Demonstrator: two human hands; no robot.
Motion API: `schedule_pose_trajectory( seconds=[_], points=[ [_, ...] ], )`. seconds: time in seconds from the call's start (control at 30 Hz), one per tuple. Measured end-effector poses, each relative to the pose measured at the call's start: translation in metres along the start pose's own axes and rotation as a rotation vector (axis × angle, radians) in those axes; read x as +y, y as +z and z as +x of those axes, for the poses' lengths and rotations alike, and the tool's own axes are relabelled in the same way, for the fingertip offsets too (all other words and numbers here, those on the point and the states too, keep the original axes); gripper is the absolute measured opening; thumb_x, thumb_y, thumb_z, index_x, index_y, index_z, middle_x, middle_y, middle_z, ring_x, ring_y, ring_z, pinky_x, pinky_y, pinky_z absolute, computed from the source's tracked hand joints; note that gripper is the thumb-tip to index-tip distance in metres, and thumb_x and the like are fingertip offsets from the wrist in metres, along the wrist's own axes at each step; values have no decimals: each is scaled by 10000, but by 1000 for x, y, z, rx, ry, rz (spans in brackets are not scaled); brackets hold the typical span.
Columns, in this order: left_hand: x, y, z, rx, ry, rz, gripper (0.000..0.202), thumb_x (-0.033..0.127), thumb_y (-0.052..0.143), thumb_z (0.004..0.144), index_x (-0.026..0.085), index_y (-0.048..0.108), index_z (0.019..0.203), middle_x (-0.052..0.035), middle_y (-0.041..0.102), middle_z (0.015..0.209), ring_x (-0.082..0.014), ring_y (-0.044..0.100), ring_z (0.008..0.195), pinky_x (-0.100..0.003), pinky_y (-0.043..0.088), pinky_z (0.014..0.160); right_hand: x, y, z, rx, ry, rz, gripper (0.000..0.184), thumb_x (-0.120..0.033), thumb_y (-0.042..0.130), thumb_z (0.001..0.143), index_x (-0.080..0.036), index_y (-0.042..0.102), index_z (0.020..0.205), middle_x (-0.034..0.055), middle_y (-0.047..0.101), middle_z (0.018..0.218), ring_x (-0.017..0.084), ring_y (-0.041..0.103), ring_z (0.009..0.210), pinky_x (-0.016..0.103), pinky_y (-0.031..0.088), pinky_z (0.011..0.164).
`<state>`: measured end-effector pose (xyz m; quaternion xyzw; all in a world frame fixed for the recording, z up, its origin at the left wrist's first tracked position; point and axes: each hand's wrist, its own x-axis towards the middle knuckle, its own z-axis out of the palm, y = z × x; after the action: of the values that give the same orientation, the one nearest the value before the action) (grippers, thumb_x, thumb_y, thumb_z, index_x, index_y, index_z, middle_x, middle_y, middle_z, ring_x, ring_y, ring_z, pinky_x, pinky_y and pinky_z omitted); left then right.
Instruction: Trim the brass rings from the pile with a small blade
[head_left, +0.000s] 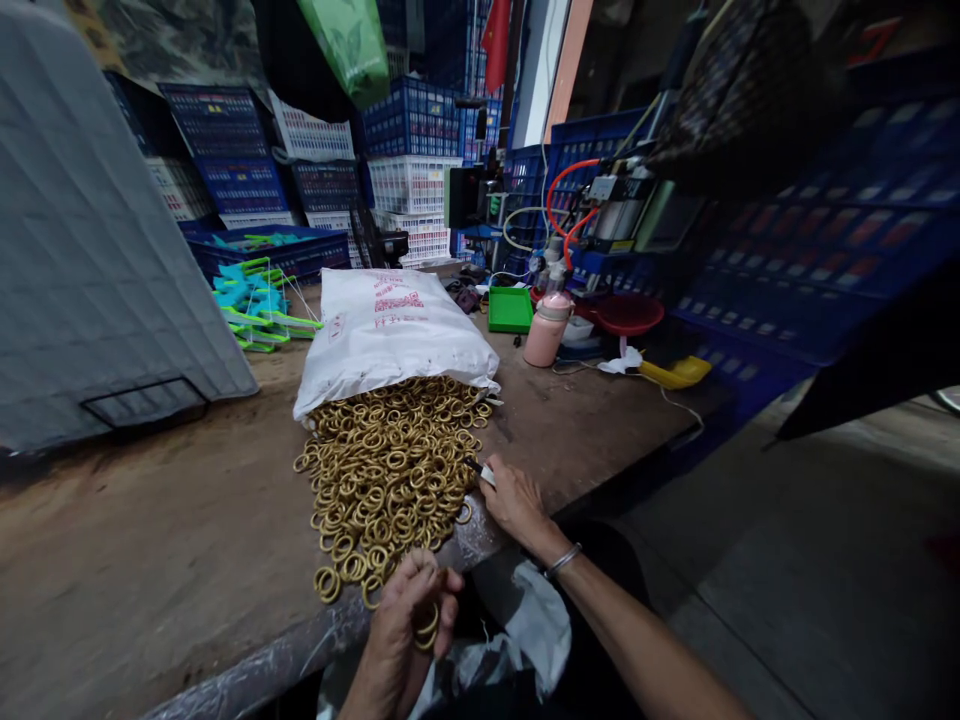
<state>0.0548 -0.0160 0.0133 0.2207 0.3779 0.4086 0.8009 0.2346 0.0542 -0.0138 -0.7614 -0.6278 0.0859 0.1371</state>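
Observation:
A heap of brass-coloured rings point(397, 465) spills onto the table out of a white woven sack point(397, 330) with red print. My left hand point(397, 620) is closed at the table's front edge, below the heap. Gold rings point(427, 628) show between its curled fingers. My right hand point(517, 500) rests at the heap's right side, closed around a small tool point(486, 474) with a pale body and a dark tip. That tip touches or hovers just over the rings; its exact kind cannot be made out. A metal bangle point(564, 561) circles the right wrist.
A pink bottle point(547, 330), a green tray point(510, 310) and a red bowl point(628, 314) stand at the back right, near a machine with orange hoses point(574, 205). A large grey padded panel point(105, 250) rises at left. Stacked blue crates point(217, 140) line the back.

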Motion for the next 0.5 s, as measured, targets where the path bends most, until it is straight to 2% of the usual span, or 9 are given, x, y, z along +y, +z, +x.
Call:
schedule_pose_trajectory(
  seconds=[0.1, 0.27, 0.37, 0.43, 0.5],
  points=[
    [-1, -1, -1, 12, -72, -78, 315, 314, 690, 612, 187, 533, 854, -5, 590, 679, -78, 493, 501, -155, 275, 384, 0, 2, 5, -6, 25, -28, 112, -224, 418, 820, -181, 492, 892, 67, 606, 851, 166, 566, 741, 247, 265, 575],
    [-7, -6, 2, -4, -76, -90, 255, 325, 694, 625, 148, 518, 682, -24, 589, 714, -95, 535, 570, -160, 307, 389, 2, -8, 0, 0, 34, 82, 105, -143, 416, 779, -171, 489, 849, 50, 587, 780, 147, 544, 695, 231, 287, 576],
    [-11, -6, 6, 5, -23, -15, 261, 347, 673, 653, 154, 500, 682, -12, 575, 695, -91, 528, 558, -152, 306, 369, -4, -13, -19, -35, -137, 295, 115, -136, 406, 773, -184, 480, 846, 6, 558, 692, 131, 525, 643, 216, 314, 582],
    [-13, -6, 9, 35, 36, 46, 275, 387, 651, 666, 168, 504, 743, 11, 550, 653, -84, 503, 512, -147, 292, 348, -12, -14, -35, -82, -297, 414, 159, -114, 427, 740, -199, 492, 856, -11, 550, 697, 121, 513, 638, 207, 333, 601],
    [-15, -7, 10, 80, 96, 117, 309, 424, 630, 677, 185, 506, 828, 35, 520, 607, -76, 472, 469, -142, 268, 334, -21, -14, -49, -113, -384, 494, 194, -91, 457, 701, -201, 507, 853, -5, 560, 735, 124, 517, 679, 209, 350, 635]
  ],
)
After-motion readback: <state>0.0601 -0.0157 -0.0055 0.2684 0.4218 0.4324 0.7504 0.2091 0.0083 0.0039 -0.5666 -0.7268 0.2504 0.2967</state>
